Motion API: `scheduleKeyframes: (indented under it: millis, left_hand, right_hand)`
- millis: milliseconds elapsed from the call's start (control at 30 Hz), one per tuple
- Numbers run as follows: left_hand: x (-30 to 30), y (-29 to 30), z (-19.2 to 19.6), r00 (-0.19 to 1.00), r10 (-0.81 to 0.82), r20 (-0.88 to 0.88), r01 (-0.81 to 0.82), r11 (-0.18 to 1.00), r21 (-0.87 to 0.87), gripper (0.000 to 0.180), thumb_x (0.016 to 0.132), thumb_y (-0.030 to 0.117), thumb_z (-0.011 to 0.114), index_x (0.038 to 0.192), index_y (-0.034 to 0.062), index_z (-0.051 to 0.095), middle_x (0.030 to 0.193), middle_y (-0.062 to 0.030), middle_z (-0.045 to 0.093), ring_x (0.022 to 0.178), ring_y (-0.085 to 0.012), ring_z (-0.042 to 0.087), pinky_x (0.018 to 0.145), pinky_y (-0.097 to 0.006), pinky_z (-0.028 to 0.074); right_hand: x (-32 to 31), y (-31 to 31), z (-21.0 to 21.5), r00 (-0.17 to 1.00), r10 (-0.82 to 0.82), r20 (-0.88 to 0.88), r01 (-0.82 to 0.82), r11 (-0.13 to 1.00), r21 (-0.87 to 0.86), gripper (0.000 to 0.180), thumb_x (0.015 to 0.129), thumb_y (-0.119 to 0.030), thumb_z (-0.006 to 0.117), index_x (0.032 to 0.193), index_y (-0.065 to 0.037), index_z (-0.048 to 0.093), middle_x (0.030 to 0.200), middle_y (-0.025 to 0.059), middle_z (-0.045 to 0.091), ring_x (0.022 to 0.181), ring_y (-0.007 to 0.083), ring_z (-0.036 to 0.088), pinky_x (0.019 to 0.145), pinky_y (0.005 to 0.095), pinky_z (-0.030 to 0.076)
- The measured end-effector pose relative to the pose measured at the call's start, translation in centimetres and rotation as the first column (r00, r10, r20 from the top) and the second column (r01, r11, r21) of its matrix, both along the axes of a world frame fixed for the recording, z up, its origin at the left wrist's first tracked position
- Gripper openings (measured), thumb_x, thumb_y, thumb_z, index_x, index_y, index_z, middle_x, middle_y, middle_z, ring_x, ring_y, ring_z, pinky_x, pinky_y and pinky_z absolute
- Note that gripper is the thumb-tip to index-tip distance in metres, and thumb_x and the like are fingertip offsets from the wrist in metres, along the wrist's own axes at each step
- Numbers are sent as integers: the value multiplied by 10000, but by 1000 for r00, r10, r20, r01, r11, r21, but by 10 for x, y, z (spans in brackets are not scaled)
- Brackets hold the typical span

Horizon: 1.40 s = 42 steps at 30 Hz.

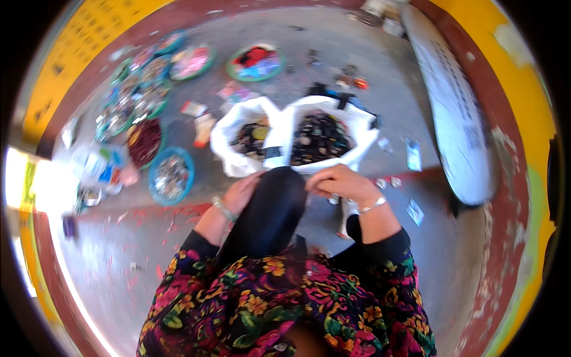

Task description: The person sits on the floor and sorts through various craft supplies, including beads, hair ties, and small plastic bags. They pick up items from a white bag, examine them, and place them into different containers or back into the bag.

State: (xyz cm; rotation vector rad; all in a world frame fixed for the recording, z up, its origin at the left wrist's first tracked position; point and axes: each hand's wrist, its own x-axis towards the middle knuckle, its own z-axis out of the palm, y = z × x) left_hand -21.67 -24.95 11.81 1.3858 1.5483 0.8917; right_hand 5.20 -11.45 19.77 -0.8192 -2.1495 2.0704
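Observation:
My left hand (240, 193) lies against the left side of my black-clad knee (276, 193). Its fingers look stretched along the cloth, though the tips are partly hidden. On the other side of the knee, my right hand (346, 183) has its fingers curled together; whatever they hold is too blurred to tell. Just beyond the knee stand two open white sacks, the left sack (223, 143) and the right sack (364, 143), both with small dark mixed pieces inside. A small black-and-white strip (273, 156) shows between them, above the knee.
Left of the sacks stand a blue basin (191, 174) of silvery bits and a basket of dark red pieces (144, 143). Several filled baskets crowd behind. A green basket (282, 72) holds red and blue items. A long pale board (455, 119) leans at the right wall.

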Motion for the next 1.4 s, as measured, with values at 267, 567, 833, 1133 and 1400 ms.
scheduleKeyframes:
  millis: [267, 567, 833, 1133, 1400]
  left_hand:
    - [-50, -65, -10, 909, 9, -416, -78, 986, -148, 306, 867, 288, 455, 841, 35, 624, 807, -204, 605, 775, -366, 578, 697, -429, 441]
    - [-99, -65, -82, 814, 453, -364, -521, 846, -113, 267, 830, 269, 485, 842, 40, 620, 842, -185, 616, 826, -357, 580, 735, -435, 450]
    - [-177, 50, -107, 561, 702, -438, -738, 664, 119, 252, 792, 251, 550, 922, 39, 589, 964, -185, 596, 926, -353, 558, 814, -417, 448]
    - [-224, 135, -135, 483, 557, -675, -803, 589, -89, 475, 778, 352, 600, 1112, 35, 487, 1192, -146, 498, 1175, -312, 405, 951, -409, 355]
    - [-225, 147, -142, 414, 518, -749, -815, 578, -51, 517, 688, 300, 719, 1091, 57, 505, 1136, -129, 521, 1145, -286, 423, 921, -401, 356]
  right_hand:
    - [-19, -16, 2, 988, -151, 41, 155, 979, -135, 194, 800, -31, 498, 914, 6, 651, 742, 44, 625, 645, 88, 572, 592, 212, 467]
    - [-29, -21, -17, 956, -285, 73, 294, 933, -208, 209, 793, 26, 468, 917, 41, 636, 776, 64, 620, 653, 115, 569, 576, 218, 458]
    - [-55, -13, -16, 932, -362, -19, 341, 893, -294, 193, 782, 55, 465, 842, 8, 642, 762, 71, 620, 647, 129, 584, 567, 229, 471]
    - [-58, -9, -18, 950, -311, 16, 303, 912, -278, 156, 778, 39, 506, 852, 19, 642, 759, 74, 624, 659, 124, 584, 582, 227, 463]
    - [-42, -11, -14, 936, -349, 50, 349, 895, -279, 161, 789, 47, 495, 851, 27, 643, 767, 75, 620, 671, 126, 584, 589, 219, 463]
